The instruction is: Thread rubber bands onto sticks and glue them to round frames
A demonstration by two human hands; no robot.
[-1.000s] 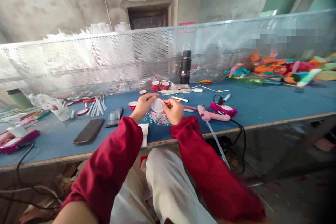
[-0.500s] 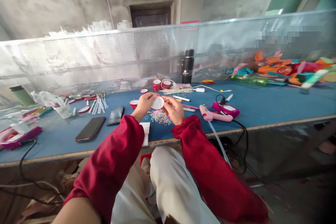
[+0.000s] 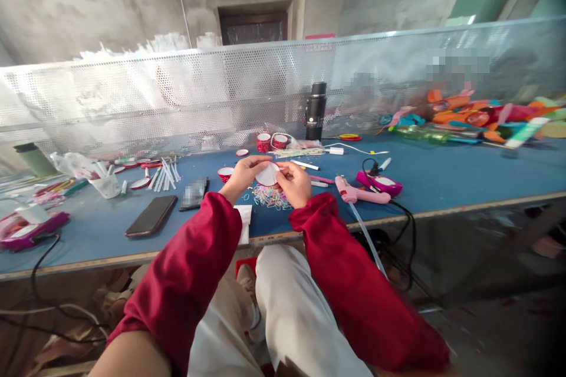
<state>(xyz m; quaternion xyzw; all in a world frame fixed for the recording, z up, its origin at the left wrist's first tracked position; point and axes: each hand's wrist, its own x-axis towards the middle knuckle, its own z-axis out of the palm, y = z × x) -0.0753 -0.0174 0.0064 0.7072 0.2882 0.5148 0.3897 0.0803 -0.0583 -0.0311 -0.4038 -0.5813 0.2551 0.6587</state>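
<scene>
Both hands meet over the blue table (image 3: 442, 179) around a small white disc with a red rim (image 3: 267, 175). My left hand (image 3: 241, 176) grips the disc's left edge with curled fingers. My right hand (image 3: 295, 184) pinches its right edge. Under the hands lies a heap of small coloured rubber bands (image 3: 269, 198). A red-rimmed cup (image 3: 224, 174) stands just left of my left hand.
A pink glue gun (image 3: 354, 193) with a clear glue stick lies right of my hands, its black cable hanging over the edge. Two phones (image 3: 150, 216) rest at the left. A black flask (image 3: 315, 111), red cups, white sticks (image 3: 164, 177) and colourful toys (image 3: 469, 115) stand along the perforated metal screen.
The disc has been turned a little between my fingers and sits slightly higher. My hands stay in the same spot over the rubber bands.
</scene>
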